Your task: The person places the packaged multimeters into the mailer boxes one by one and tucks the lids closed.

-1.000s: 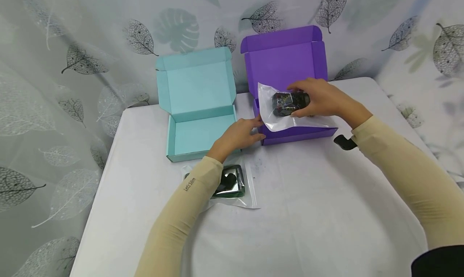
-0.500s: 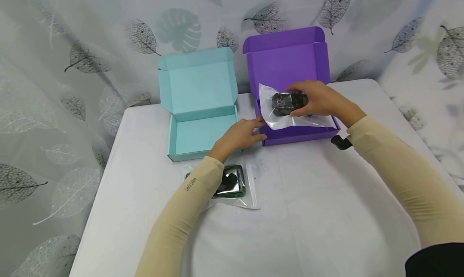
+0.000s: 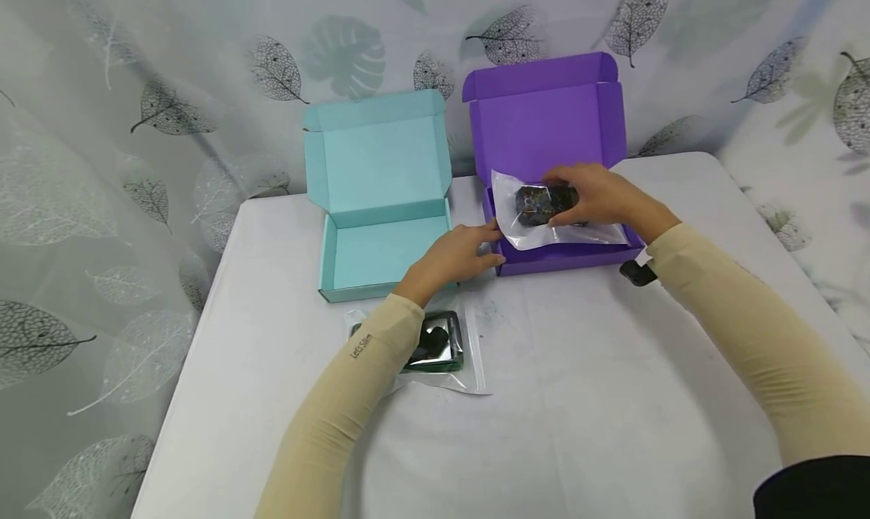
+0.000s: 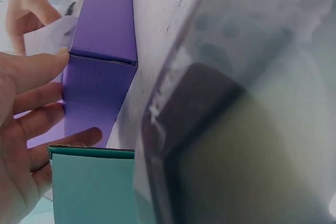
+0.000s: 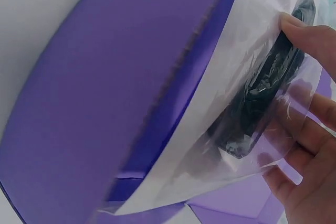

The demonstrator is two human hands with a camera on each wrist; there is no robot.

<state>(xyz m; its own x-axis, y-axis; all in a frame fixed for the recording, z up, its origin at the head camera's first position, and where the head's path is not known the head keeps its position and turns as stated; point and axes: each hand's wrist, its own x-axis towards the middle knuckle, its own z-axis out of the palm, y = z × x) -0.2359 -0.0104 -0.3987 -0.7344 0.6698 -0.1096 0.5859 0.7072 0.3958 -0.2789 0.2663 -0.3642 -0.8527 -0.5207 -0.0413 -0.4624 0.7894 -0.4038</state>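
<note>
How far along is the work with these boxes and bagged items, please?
Done: the turquoise box and purple box stand open. In hand: the right hand holds a bagged dark item over the purple box, whose edge the left hand touches. Probably remaining: the other bagged item, lying outside the boxes.

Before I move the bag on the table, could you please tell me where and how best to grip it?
I'd pinch the bag by its right margin, coming from the right: that clear strip extends, uncovered, beyond the dark device, while the left sleeve hides some of the bag's left side.
</note>
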